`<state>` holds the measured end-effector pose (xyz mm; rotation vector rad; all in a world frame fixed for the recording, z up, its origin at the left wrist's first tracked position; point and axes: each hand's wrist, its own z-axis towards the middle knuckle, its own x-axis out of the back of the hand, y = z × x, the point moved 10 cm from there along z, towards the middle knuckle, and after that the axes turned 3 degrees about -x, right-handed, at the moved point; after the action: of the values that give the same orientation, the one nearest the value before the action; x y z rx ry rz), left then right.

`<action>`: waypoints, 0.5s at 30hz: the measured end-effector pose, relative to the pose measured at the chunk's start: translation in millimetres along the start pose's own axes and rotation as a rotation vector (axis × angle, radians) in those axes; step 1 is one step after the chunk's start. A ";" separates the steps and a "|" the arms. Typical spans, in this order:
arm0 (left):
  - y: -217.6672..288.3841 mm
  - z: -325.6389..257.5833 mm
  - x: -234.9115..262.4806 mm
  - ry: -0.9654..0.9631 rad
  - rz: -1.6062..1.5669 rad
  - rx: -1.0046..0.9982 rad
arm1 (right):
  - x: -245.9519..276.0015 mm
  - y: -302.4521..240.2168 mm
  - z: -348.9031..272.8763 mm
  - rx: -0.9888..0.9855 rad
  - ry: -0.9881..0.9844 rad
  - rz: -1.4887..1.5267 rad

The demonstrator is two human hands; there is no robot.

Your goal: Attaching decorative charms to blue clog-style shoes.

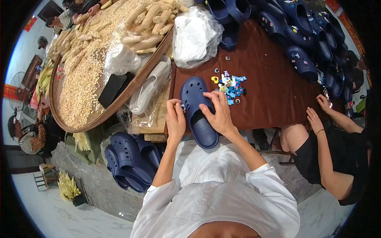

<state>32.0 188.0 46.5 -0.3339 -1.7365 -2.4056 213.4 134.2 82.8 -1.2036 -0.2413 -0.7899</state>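
Observation:
A navy clog (195,99) with round holes in its upper lies in front of me at the table edge, its toe pointing away and its heel toward my lap. My right hand (218,113) grips its right side, the fingers on the upper and the thumb by the foot opening. At the clog's left side, my left hand (176,119) pinches a small round shoe charm (183,107), white with a dark middle, close against the upper. Just beyond the clog is a pile of colourful shoe charms (232,88), mostly blue, white and yellow.
A brown cloth (262,79) covers the table. Left stands a round tray (137,93) of corn kernels and cobs. White plastic bags (196,37) lie at the back; several charm-covered clogs (301,63) are far right. A person's hands (316,119) rest at the right edge. More clogs (133,158) sit below left.

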 end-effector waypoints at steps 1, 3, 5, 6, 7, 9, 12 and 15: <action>18.4 6.7 -2.4 -0.009 -0.009 -0.005 | 6.5 -3.2 4.4 -0.003 0.009 -0.010; 48.6 17.6 -13.9 -0.112 0.073 -0.040 | 14.8 -30.1 13.4 0.131 -0.021 0.066; 64.2 22.0 -28.7 -0.197 0.069 -0.050 | 16.3 -42.2 16.9 0.181 -0.031 0.085; 70.1 23.9 -32.8 -0.191 0.057 -0.080 | 11.1 -37.7 18.4 0.136 -0.064 0.147; 75.1 25.0 -36.6 -0.185 0.046 -0.108 | 7.1 -33.6 19.9 0.089 -0.097 0.208; 74.1 25.7 -41.4 -0.205 0.033 -0.095 | 14.9 -33.5 20.9 0.125 -0.042 0.193; 63.7 22.6 -42.5 -0.226 -0.005 0.007 | 18.6 -4.4 25.0 -0.013 -0.051 0.161; 60.5 12.0 -19.9 -0.106 0.044 -0.092 | 46.5 38.1 35.4 0.012 0.090 -0.115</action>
<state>67.7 180.3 100.1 -0.5150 -1.6444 -2.4831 280.0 151.8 93.8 -1.1474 -0.2424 -0.9394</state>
